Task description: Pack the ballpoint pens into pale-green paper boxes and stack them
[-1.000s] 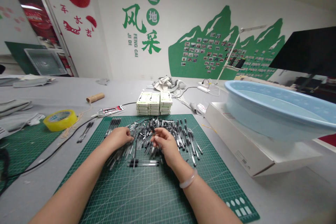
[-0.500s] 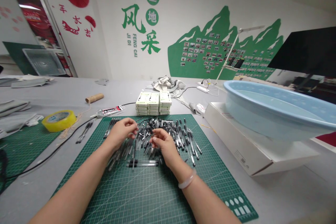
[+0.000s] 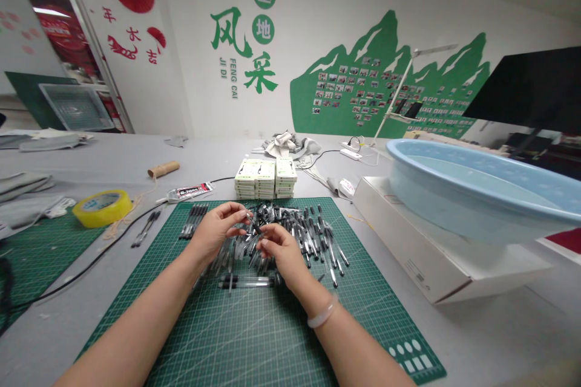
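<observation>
Head view: two bare forearms (image 3: pixel 145 320) reach forward from the lower corners over a green cutting mat (image 3: pixel 254 338), wrists angled inward so the hands nearly meet. The right hand (image 3: pixel 284 249) (a pale bangle (image 3: pixel 321 317) circles its wrist) has thumb and fingers closed on a dark pen part (image 3: pixel 256 228), tilted up and left. The left hand (image 3: pixel 218 231), fingers curled, holds its fingertips just beside that part — whether they grip anything is too small to tell. Loose pens (image 3: pixel 313 236) lie heaped around both hands.
</observation>
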{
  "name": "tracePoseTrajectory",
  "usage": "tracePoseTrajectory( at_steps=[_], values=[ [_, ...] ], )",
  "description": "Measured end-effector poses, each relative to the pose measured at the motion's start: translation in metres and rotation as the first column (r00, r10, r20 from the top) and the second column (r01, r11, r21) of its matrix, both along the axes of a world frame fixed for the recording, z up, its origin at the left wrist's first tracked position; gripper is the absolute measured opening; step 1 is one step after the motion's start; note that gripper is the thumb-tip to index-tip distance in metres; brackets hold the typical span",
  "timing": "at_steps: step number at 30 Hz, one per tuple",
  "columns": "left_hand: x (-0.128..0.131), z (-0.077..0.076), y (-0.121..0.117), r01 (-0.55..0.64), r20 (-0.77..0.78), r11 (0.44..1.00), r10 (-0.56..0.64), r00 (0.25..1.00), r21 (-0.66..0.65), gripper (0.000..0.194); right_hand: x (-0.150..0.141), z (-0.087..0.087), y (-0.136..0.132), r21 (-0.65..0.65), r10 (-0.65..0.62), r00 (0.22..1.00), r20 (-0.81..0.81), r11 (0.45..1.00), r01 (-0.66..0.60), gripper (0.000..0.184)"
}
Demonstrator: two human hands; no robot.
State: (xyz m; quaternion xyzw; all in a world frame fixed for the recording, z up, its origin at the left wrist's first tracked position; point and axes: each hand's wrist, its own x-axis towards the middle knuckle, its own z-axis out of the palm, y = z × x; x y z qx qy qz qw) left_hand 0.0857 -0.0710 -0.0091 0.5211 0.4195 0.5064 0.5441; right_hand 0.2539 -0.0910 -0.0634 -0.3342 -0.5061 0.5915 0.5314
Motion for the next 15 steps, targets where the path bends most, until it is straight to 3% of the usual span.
tracePoseTrajectory(
  at_steps=[7, 15],
  values=[
    [0.0051, -0.0025, -0.0028, 0.028, -0.077, 0.999, -0.026, 0.997, 0.029, 0.025, -0.0013, 0.0018, -0.0013, -0.015, -0.048, 0.998, 0.028, 0.999, 0.049, 0.021],
    [0.0076, -0.0056, -0.0038, 0.037, 0.035, 0.998, -0.036, 0.999, -0.045, 0.025, -0.0003, 0.0005, -0.0026, -0.034, -0.109, 0.994, -0.017, 0.994, 0.108, 0.025]
  ],
)
